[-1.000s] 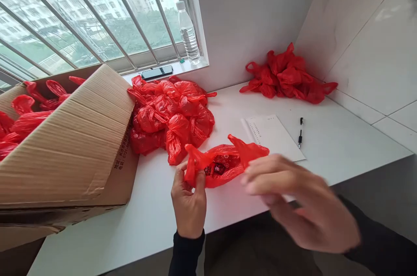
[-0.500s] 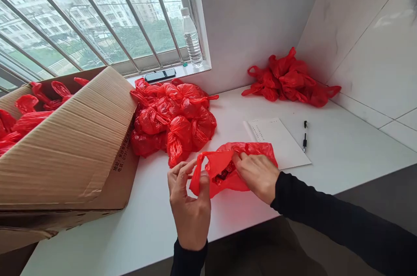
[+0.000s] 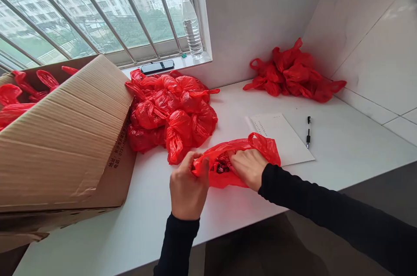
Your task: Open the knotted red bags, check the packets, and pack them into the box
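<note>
1 red bag (image 3: 265, 149) clamped in left hand (image 3: 188, 187) and right hand (image 3: 247, 167), beside 1 box (image 3: 65, 137), 1 pen (image 3: 308, 132)

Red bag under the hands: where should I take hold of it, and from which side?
The left hand pinches the bunched left end of the red bag; the right hand is tucked into the middle. The free handle loop stands up at the right end, near the paper sheet, so a grip there, from the right and above, looks easiest.
</note>
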`<state>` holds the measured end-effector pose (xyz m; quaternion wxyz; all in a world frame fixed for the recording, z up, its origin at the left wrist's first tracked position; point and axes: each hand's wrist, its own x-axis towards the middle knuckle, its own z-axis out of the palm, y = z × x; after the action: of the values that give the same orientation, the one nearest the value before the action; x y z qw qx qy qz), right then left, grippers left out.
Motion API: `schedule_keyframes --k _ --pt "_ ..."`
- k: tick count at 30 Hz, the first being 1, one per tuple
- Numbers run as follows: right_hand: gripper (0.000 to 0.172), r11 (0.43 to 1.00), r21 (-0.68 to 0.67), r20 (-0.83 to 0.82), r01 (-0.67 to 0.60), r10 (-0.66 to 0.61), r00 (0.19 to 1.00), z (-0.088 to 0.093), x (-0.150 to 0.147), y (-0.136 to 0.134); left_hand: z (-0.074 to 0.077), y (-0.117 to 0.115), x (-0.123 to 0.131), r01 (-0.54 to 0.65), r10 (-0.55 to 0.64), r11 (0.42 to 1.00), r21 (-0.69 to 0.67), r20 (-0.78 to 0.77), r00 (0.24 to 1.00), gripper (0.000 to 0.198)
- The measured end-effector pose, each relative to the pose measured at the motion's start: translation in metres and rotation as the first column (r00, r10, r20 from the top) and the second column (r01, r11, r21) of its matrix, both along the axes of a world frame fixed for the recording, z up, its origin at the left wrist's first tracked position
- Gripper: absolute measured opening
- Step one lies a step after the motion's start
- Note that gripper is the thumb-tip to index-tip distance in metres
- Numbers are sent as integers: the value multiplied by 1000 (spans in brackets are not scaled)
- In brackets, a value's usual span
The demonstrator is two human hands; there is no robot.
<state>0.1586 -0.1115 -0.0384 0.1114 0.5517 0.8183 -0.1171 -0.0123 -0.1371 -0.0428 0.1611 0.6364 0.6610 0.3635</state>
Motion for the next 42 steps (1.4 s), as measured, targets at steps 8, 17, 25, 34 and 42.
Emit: schedule_keyframes --k 8,17,25,34,42 --pt "27 1000 27 -31 14 -13 999 -9 -6 1 -4 -2 2 -52 36 998 45 290 956 24" --pt "23 982 75 -202 -171 182 962 -35 -19 1 -4 -6 8 -23 -33 991 129 411 911 21" --pt "19 971 63 -174 -229 237 956 -32 -12 -12 -10 -9 6 -53 -20 988 144 463 886 18" --pt "24 965 103 -181 -242 257 949 -34 -15 -22 -6 -14 10 -73 2 988 133 469 883 17" --pt "24 989 62 -114 -136 143 983 -29 -1 -16 -11 -20 5 -38 -25 989 145 409 912 19"
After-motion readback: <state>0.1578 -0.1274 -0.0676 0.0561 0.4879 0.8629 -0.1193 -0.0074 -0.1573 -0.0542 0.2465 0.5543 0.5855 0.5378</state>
